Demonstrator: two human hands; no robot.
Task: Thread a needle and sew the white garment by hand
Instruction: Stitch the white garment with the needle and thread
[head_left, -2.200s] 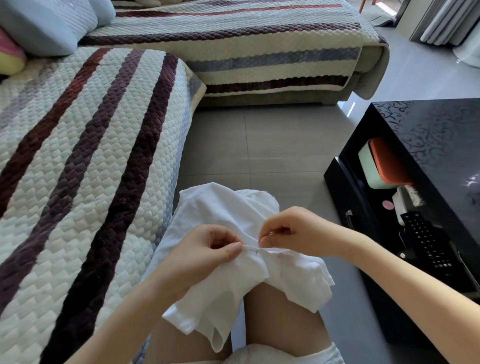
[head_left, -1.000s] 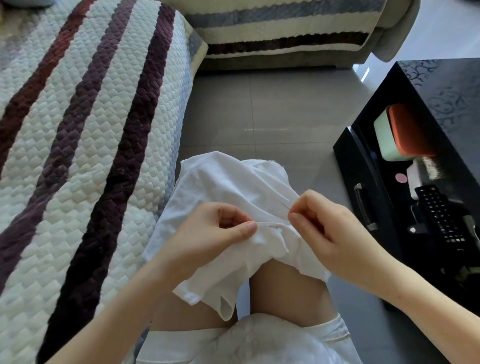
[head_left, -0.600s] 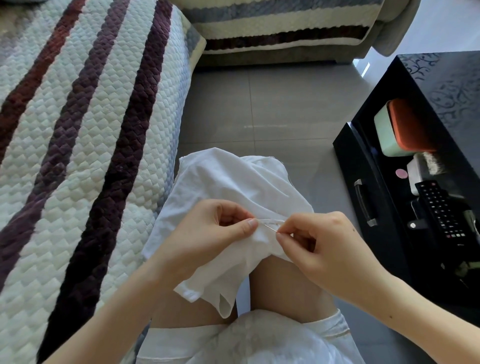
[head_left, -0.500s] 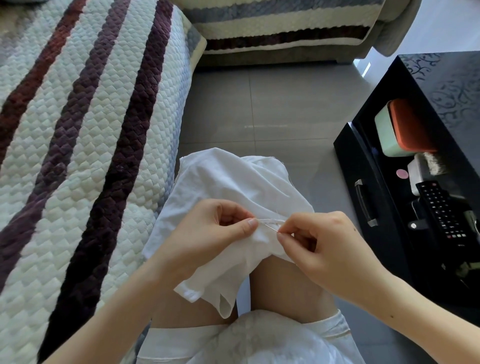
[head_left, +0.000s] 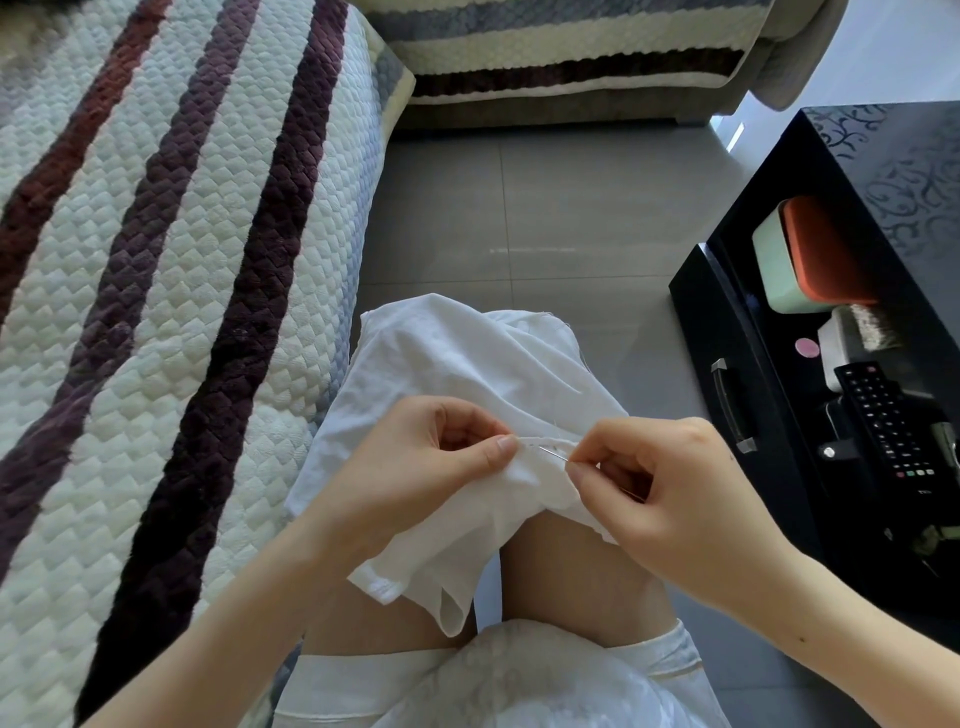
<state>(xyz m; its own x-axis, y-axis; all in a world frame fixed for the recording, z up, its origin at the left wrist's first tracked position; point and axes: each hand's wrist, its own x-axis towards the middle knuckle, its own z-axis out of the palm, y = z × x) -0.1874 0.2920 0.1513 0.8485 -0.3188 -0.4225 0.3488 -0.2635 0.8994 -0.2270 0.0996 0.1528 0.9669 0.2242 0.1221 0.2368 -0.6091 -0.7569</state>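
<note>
White shorts (head_left: 519, 680) nearest, just below the white garment (head_left: 467, 374). The garment is draped over both bare knees (head_left: 582, 561). It is thin plain white cloth, creased, with one hemmed corner hanging down between the thighs and a frayed far edge. Left hand (head_left: 415, 467) on the garment's near-left part, thumb and forefinger pinching a folded seam, other fingers curled. Right hand (head_left: 670, 488) at the garment's near-right edge, fingers pinching a thin needle (head_left: 555, 453). The needle tip points left into the fold, just beside the left thumb. Thread too fine to tell. Left of the garment, touching it, a quilted cream sofa cover (head_left: 182, 312) with dark purple and maroon stripes. Right of the garment, well apart, a glossy black surface (head_left: 893, 171) with a swirl pattern. The open shelf under it holds a remote (head_left: 888, 421) and a pale green box with an orange lid (head_left: 800, 260). Beyond the garment, grey tiled floor (head_left: 519, 208), then a second striped sofa section (head_left: 561, 47).
</note>
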